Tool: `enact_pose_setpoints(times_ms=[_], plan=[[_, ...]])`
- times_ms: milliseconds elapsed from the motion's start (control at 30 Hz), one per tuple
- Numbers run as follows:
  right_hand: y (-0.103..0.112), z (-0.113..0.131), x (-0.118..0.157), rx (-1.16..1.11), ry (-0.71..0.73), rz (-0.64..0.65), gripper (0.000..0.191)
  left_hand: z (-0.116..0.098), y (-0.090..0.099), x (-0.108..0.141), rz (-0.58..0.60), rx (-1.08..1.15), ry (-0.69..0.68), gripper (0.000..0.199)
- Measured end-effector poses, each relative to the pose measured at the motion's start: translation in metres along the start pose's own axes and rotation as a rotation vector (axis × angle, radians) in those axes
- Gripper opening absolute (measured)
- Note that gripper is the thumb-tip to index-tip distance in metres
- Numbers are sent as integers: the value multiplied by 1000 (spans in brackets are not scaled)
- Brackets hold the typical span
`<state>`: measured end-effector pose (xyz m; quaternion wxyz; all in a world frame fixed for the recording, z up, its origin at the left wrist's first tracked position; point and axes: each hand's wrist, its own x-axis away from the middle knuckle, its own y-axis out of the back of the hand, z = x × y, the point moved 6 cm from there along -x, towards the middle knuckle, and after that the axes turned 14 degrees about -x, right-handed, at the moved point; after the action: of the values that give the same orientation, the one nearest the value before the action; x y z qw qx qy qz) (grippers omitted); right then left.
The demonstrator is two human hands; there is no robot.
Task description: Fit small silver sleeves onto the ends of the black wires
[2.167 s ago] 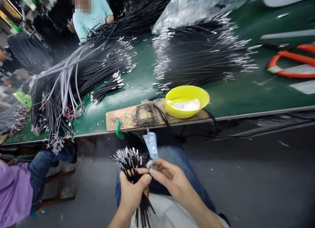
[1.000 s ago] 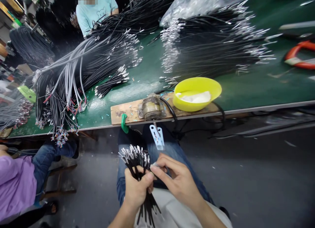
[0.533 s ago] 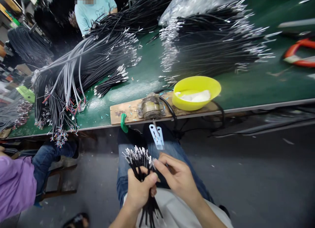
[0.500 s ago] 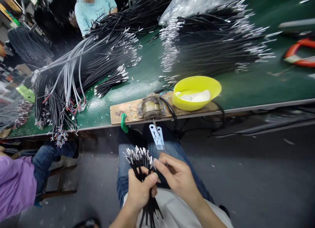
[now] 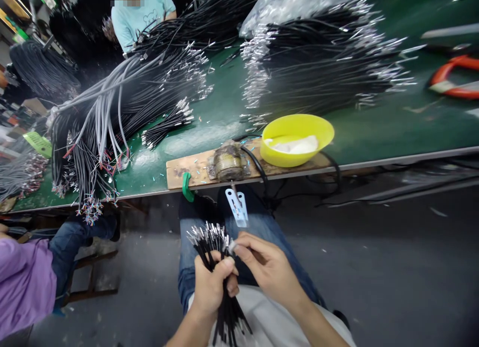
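A bundle of short black cables (image 5: 229,312) with bare silvery ends is gripped in my left hand (image 5: 213,282), above my lap. Its upper ends fan out over my fingers and the lower ends hang toward me. My right hand (image 5: 267,267) is beside the bundle's upper right side, thumb and forefinger pinched together at one cable end. Just beyond my hands, a light blue clothes-peg-like clip (image 5: 236,207) sits on the shaft of a small motor (image 5: 227,162). The motor is fixed to a wooden board (image 5: 183,170) at the table edge.
On the green table (image 5: 209,120) stands a yellow bowl (image 5: 275,158) with white material inside. Large piles of black cables (image 5: 307,67) and grey cables (image 5: 107,102) lie behind. A green clamp (image 5: 187,187) grips the board. Orange-handled tool (image 5: 436,80) is at right; people sit left and opposite.
My right hand has shifted slightly left, staying pinched at the bundle's upper right. My left thumb has moved a little up and left. The whole view has drifted slightly.
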<state>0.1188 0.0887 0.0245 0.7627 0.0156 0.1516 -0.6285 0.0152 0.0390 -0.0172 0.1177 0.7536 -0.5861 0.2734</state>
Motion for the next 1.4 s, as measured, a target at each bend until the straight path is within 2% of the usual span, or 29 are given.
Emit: enact_pose_setpoints(times_ms=[233,300,367,467,633,700,767,867,1000,1067,1133,1267,1400], plan=[[0,4,-1,-6,19,76,21,-4,-3,0,55,-3,39,46],[2,5,0,47,9,37,23,-10,-2,2,12,-79,-19,45],[3,5,2,91,-13,-21,28,-16,2,6,-79,-182,-88,42],[3,2,4,77,-59,-90,38,-19,9,14,-213,-317,-118,37],[16,-9,3,16,-191,-238,48,-25,12,19,-281,-402,-135,31],[20,-11,1,-47,-249,-202,49,-29,11,18,-283,-396,-137,31],[17,-10,0,-117,-277,-82,45,-33,8,17,-250,-379,-147,32],[10,-1,0,-120,-232,1,33,-37,5,16,-220,-345,-169,32],[5,10,3,-101,-98,-129,30,-35,8,16,-289,-268,-162,36],[2,8,6,-192,-101,-223,30,-33,4,13,-233,-222,-182,41],[-3,1,9,-351,-169,-276,31,-31,-1,9,-159,-166,-206,44],[-14,-16,12,-602,-387,-231,33,-26,-6,2,-23,-120,-179,47],[-7,-20,10,-623,-411,-192,34,-34,-5,1,23,-201,-193,44]])
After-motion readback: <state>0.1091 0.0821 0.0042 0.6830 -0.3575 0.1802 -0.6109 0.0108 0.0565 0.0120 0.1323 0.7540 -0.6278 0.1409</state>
